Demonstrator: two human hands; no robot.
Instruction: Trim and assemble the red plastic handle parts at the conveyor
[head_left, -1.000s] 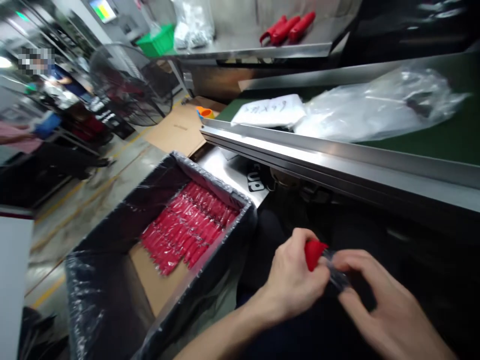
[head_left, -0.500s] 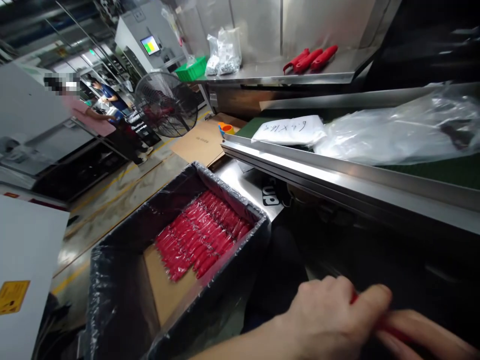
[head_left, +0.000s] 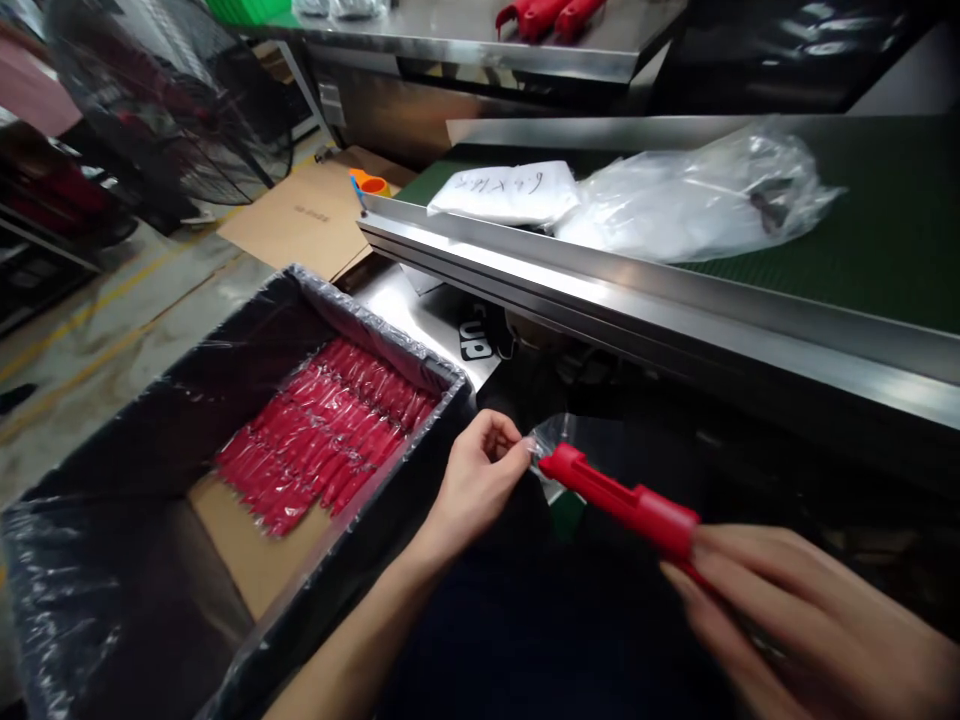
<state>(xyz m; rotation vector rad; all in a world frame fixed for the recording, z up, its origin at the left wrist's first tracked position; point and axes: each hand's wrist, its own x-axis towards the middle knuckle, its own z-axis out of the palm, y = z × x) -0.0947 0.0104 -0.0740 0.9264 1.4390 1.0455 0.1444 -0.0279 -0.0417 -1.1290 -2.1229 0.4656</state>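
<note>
My left hand (head_left: 484, 470) pinches the edge of a clear plastic bag (head_left: 581, 432) just right of the dark-lined bin. In my right hand (head_left: 795, 590), at the lower right, is the rear end of a red plastic part (head_left: 622, 502). The part's front tip points left and touches or overlaps the bag near my left fingertips; how far it is inside cannot be made out. Several red parts in clear wrap (head_left: 322, 430) lie in rows on cardboard inside the bin (head_left: 379, 325).
A metal-edged conveyor (head_left: 637, 300) crosses the right side, with a white packet (head_left: 502, 193) and a clear plastic bundle (head_left: 697, 200) on its green belt. Behind it, red parts (head_left: 544, 18) lie on a metal shelf. A fan (head_left: 180, 100) and flat cardboard (head_left: 300, 215) are at left.
The view has shifted down and to the right. My hands, close together before, have moved apart; the red part and a clear bag now show between them.
</note>
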